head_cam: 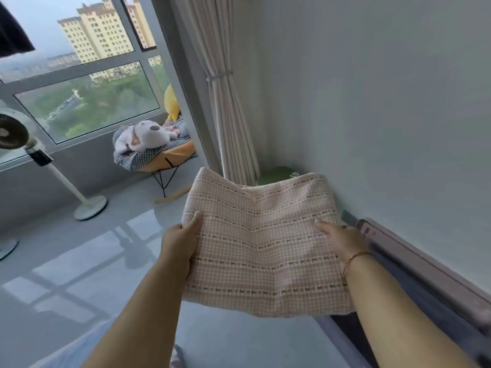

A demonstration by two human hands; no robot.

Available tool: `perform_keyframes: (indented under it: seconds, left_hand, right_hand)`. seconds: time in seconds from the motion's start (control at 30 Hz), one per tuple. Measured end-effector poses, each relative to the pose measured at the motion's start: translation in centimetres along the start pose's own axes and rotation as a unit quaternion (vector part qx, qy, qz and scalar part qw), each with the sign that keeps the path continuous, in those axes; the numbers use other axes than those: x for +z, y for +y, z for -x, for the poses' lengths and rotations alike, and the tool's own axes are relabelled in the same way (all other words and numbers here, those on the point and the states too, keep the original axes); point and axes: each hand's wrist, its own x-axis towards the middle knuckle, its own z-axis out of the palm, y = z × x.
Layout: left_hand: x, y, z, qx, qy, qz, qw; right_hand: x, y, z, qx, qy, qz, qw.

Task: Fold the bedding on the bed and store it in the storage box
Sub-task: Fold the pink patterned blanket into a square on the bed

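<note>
A folded piece of pink checked bedding [263, 243] with rows of small dark bows is held flat in the air in front of me. My left hand [180, 243] grips its left edge, thumb on top and fingers underneath. My right hand [341, 239] holds the right edge the same way; a thin bracelet is on that wrist. Below and to the right of the bedding lies a long pinkish storage box [425, 264] against the wall, with a dark inside; the bedding's lower right corner hangs over it.
A white wall runs along the right. A tied beige curtain [225, 107] hangs ahead, with a green object [276, 173] at its foot. A chair with a plush dog [144, 136] stands by the window. A standing fan [32, 155] is at the left on the grey floor.
</note>
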Motion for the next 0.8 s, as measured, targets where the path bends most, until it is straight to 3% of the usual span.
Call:
perform_keyframes:
  seconds: [0.43,0.8]
  left_hand:
    - [27.8,-1.0,-4.7,-0.044,-0.181,-0.083,0.979]
    - [40.2,-7.4,-8.5,-0.060,-0.309,-0.254,0.915]
  right_hand:
    - [-19.3,4.0,-12.3,0.099,0.148,-0.088,0.980]
    - [-24.1,14.3,-16.1,0.166,0.260,-0.120,0.944]
